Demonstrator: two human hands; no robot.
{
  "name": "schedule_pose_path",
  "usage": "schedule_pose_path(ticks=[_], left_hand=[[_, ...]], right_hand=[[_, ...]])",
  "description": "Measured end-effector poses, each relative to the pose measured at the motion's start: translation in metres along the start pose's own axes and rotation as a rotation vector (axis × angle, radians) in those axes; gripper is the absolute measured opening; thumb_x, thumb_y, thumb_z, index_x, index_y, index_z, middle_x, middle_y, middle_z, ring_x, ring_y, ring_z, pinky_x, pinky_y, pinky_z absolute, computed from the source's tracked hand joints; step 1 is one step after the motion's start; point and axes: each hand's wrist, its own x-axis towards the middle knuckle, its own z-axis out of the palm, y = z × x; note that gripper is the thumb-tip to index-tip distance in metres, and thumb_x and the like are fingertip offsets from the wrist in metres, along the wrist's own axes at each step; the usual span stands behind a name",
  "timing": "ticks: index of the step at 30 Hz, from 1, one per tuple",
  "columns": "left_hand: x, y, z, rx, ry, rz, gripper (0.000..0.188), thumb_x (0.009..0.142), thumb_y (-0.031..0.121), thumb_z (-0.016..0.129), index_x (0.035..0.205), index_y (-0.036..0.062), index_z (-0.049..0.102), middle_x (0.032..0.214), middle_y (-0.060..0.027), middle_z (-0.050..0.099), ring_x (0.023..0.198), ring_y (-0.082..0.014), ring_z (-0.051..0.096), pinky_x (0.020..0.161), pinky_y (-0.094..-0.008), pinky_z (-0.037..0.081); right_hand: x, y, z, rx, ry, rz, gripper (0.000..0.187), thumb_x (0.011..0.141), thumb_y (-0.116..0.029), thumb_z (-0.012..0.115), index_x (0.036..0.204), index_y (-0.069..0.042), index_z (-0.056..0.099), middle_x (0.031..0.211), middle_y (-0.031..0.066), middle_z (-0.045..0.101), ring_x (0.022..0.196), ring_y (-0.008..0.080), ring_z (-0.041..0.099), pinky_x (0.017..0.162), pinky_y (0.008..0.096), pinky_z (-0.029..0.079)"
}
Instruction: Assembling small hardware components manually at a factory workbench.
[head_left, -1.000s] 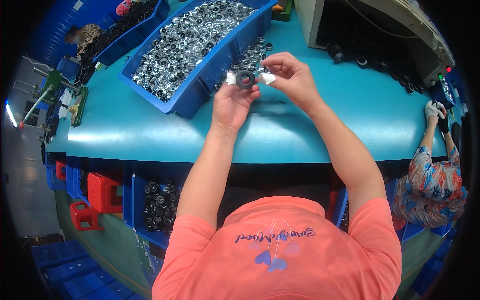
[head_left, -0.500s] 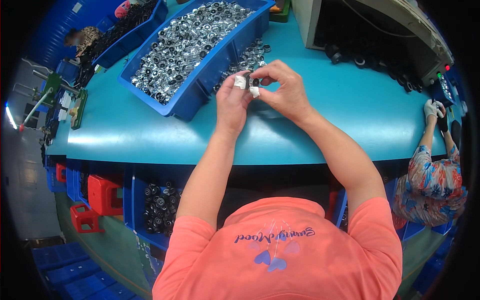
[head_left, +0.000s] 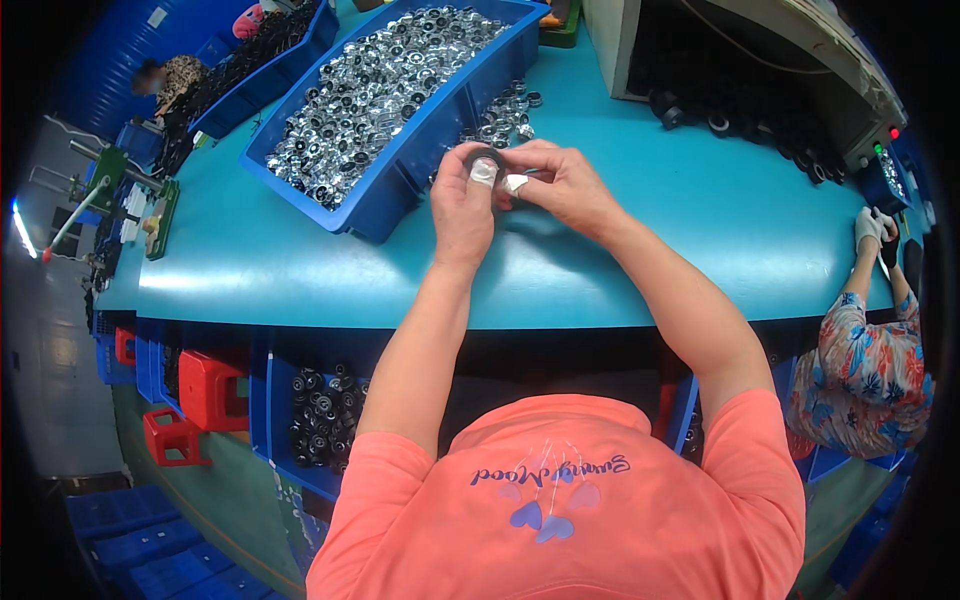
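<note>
A black ring-shaped part [head_left: 486, 154] is held up over the table by my left hand [head_left: 462, 222], its taped thumb pressed across the front. Close against the ring's right side is my right hand [head_left: 570, 187], fingers and thumb drawn together; what they pinch, if anything, is hidden. White wrapping covers both thumb tips. Just beyond my hands, several small silver-and-black round parts [head_left: 506, 112] lie loose on the turquoise table [head_left: 330, 280]. A long blue bin [head_left: 385, 190], heaped with similar shiny parts [head_left: 350, 125], stands to their left.
At the right, a pale box-like machine [head_left: 612, 50] has black round parts [head_left: 735, 125] piled at its opening. A co-worker in a floral top [head_left: 865, 350] works at the far right. A green hand press [head_left: 110, 180] stands left. Red stools [head_left: 208, 390] are below the table.
The ring has turned to show its round face. My right hand has rotated and lowered its raised fingers against it; the small silver-and-black part it pinched is now out of sight.
</note>
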Motion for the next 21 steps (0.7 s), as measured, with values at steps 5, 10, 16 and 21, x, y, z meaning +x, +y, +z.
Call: schedule_pose_path(ticks=[5, 10, 16, 21], left_hand=[[0.0, 0.0, 0.005, 0.139, 0.035, 0.073, 0.014, 0.101, 0.009, 0.055, 0.114, 0.0045, 0.06, 0.091, -0.0029, 0.064, 0.069, -0.0075, 0.057, 0.057, -0.0223, 0.05], [0.001, -0.003, 0.0, 0.129, 0.091, 0.066, 0.018, 0.1, 0.009, 0.055, 0.116, 0.0038, 0.062, 0.091, -0.002, 0.065, 0.068, -0.0071, 0.058, 0.055, -0.0214, 0.049], [0.001, 0.009, 0.002, 0.002, 0.01, -0.047, 0.029, 0.101, 0.013, 0.054, 0.127, 0.0007, 0.06, 0.094, -0.0051, 0.067, 0.07, -0.0095, 0.062, 0.058, -0.0236, 0.053], [0.001, 0.01, 0.002, 0.111, 0.019, -0.055, 0.027, 0.102, 0.012, 0.053, 0.125, 0.0016, 0.063, 0.088, -0.0058, 0.068, 0.066, -0.009, 0.061, 0.056, -0.0232, 0.053]], right_hand=[[0.003, 0.019, 0.001, -0.085, 0.093, -0.141, 0.032, 0.083, -0.008, 0.074, 0.115, -0.006, 0.074, 0.105, 0.0077, 0.063, 0.092, 0.014, 0.065, 0.078, 0.0268, 0.053], [-0.004, 0.012, 0.015, -0.166, 0.142, -0.173, 0.032, 0.083, -0.01, 0.075, 0.114, -0.006, 0.074, 0.101, 0.0061, 0.066, 0.089, 0.0133, 0.064, 0.078, 0.0266, 0.053], [0.004, 0.01, 0.005, -0.087, 0.141, -0.04, 0.035, 0.084, -0.004, 0.07, 0.118, -0.005, 0.073, 0.101, 0.0045, 0.067, 0.093, 0.0127, 0.063, 0.083, 0.0254, 0.05], [0.002, 0.017, -0.002, -0.204, 0.116, -0.094, 0.035, 0.085, -0.001, 0.065, 0.12, -0.004, 0.072, 0.108, 0.0046, 0.069, 0.096, 0.0123, 0.062, 0.085, 0.025, 0.049]])
